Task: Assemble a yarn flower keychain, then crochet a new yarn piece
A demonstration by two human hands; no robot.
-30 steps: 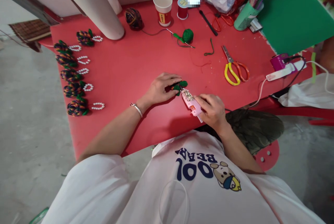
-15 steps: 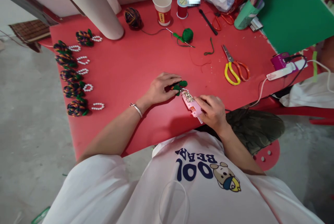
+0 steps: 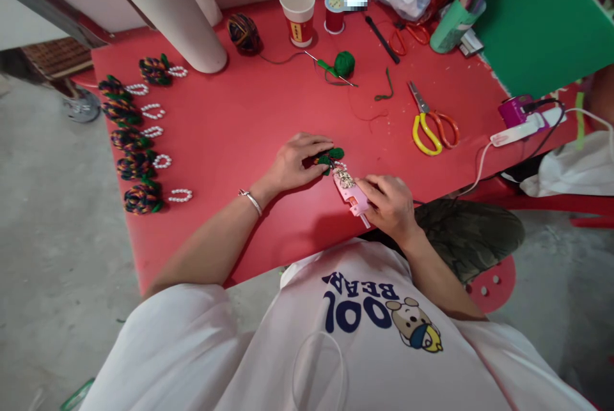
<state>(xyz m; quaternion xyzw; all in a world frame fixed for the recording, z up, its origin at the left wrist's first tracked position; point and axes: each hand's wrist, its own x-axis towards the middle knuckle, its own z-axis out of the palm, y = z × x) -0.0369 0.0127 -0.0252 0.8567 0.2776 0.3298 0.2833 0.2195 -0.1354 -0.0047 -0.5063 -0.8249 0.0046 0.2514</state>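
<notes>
Between the thumb and fingers of my left hand [image 3: 300,162] is a dark yarn piece with green leaves [image 3: 336,154], partly hidden by the fingers. My right hand [image 3: 391,203] is closed round a pink glue gun [image 3: 352,193], whose tip points at the green leaves. A small loop of white beads [image 3: 341,165] shows beside the tip. At the left of the red table [image 3: 240,123] lie several multicoloured yarn pieces [image 3: 142,198] with bead loops [image 3: 181,195].
Scissors [image 3: 426,123], green yarn [image 3: 344,64], a paper cup [image 3: 297,15], a thread spool [image 3: 334,13] and a yarn ball [image 3: 244,34] lie beyond my hands. A power strip [image 3: 527,128] is at right; a white column [image 3: 192,27] stands back left.
A person's foot in a sandal has come into view beyond the table's left edge. My hands, the yarn piece and the glue gun have hardly moved.
</notes>
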